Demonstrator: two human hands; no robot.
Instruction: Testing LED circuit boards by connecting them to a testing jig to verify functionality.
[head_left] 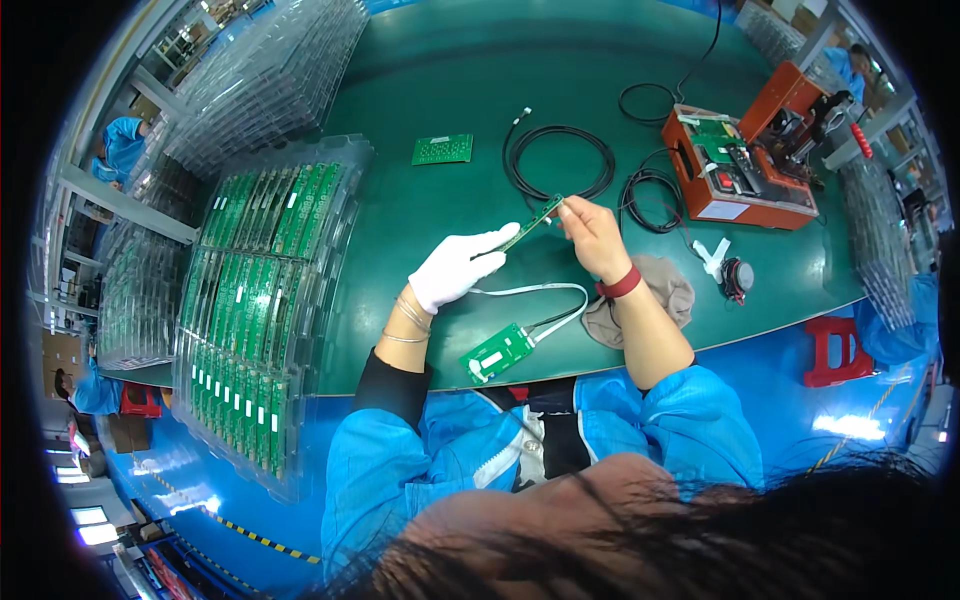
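A narrow green circuit board (pixel 532 222) is held up between my two hands, tilted with its far end to the right. My left hand (pixel 455 268), in a white glove, pinches its near end. With bare fingers, my right hand (pixel 594 236) grips the other end. From beneath the left hand a white cable (pixel 565 287) loops round to a second green board (pixel 497 356) with white parts, lying by the table's near edge. Whether that cable joins the held board is hidden by the glove. Under my right forearm lies a crumpled grey-brown cloth (pixel 660 297).
At left, a clear plastic tray (pixel 358 165) holds rows of narrow green boards, with stacked trays (pixel 270 80) behind. Another green board (pixel 442 150) and a coiled black cable (pixel 610 165) lie farther back. An orange test fixture (pixel 740 208) and a small round speaker-like part (pixel 738 277) are at right.
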